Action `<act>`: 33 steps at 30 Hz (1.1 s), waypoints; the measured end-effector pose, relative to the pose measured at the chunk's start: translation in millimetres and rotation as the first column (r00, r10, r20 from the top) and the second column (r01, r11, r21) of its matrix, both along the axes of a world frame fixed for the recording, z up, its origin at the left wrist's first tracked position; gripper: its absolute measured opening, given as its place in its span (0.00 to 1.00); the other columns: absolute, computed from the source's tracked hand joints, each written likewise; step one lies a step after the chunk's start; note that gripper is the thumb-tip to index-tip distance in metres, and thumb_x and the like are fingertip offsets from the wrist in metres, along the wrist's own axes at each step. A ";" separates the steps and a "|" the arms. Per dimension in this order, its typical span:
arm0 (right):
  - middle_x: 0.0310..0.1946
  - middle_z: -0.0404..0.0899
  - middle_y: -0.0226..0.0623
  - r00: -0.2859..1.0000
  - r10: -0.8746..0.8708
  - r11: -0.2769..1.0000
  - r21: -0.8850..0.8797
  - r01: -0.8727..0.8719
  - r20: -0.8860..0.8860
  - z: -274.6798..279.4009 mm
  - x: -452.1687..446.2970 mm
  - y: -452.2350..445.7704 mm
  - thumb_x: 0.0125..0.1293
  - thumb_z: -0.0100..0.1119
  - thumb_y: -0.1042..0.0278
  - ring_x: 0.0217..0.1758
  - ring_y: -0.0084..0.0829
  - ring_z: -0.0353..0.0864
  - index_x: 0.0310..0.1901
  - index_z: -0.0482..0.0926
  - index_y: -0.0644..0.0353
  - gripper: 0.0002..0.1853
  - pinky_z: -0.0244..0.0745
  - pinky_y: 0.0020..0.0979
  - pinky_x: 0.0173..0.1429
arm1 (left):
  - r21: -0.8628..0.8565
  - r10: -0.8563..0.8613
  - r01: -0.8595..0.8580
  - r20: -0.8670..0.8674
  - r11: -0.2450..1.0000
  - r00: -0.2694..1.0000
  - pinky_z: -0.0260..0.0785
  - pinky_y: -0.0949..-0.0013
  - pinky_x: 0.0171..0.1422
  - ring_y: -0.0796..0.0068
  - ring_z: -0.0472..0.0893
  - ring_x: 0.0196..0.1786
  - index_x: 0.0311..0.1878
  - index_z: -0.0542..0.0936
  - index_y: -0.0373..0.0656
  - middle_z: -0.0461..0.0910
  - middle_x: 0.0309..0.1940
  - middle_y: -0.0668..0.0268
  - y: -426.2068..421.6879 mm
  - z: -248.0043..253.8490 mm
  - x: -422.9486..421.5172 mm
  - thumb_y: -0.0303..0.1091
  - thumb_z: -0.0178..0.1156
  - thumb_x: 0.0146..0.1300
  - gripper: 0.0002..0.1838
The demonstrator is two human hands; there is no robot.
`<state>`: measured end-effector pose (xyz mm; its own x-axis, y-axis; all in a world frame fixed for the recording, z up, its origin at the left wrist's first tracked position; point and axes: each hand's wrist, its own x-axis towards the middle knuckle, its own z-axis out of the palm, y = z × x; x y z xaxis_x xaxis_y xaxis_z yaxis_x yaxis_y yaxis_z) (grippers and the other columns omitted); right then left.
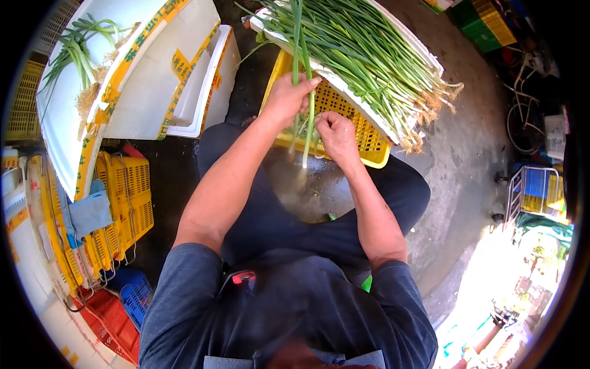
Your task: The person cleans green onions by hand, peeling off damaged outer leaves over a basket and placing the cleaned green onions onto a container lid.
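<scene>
My left hand is closed round a few scallions, their green leaves pointing up and away and their white ends hanging down between my knees. My right hand is beside the lower stalks, thumb and fingers pinched together. What those fingers grip, if anything, is too small to make out. Just beyond my hands, a large heap of scallions with brown roots lies on a white foam tray. The tray rests over a yellow plastic crate, which has some loose plant bits inside.
At the left, a white foam box with printed tape has a small bunch of rooted scallions on top. Stacked yellow crates, a red crate and a blue crate stand below it. Wet concrete floor extends right towards a metal cart.
</scene>
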<state>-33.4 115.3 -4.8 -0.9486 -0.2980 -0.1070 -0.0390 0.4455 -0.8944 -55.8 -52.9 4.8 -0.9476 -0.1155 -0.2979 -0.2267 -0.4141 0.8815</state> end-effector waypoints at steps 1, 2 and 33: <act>0.25 0.80 0.49 1.000 -0.011 1.000 -0.012 0.011 0.015 -0.3 1.0 -0.3 0.68 0.56 0.68 0.28 0.35 0.81 0.37 0.82 0.68 0.11 0.76 0.36 0.38 | 0.004 -0.002 0.002 0.003 1.000 1.000 0.58 0.75 0.23 0.83 0.69 0.20 0.39 0.74 0.44 0.72 0.23 0.74 0.1 -0.3 0.2 0.38 0.70 0.65 0.14; 0.24 0.80 0.48 0.999 -0.021 0.999 -0.025 0.022 0.031 -1.0 2.3 -0.9 0.68 0.55 0.68 0.28 0.33 0.81 0.37 0.82 0.68 0.11 0.76 0.35 0.38 | 0.007 -0.003 0.003 0.007 1.000 1.000 0.59 0.75 0.23 0.83 0.69 0.20 0.39 0.74 0.44 0.72 0.23 0.74 0.0 -0.6 0.5 0.38 0.70 0.65 0.14; 0.34 0.75 0.31 0.865 -0.091 0.443 -0.757 0.479 0.494 35.5 43.7 21.7 0.73 0.49 0.73 0.31 0.26 0.75 0.39 0.75 0.60 0.04 0.83 0.43 0.52 | 0.064 0.042 -0.046 0.063 0.997 0.997 0.65 0.71 0.31 0.81 0.72 0.26 0.53 0.79 0.40 0.82 0.36 0.67 -20.9 -7.8 -3.2 0.35 0.52 0.75 0.12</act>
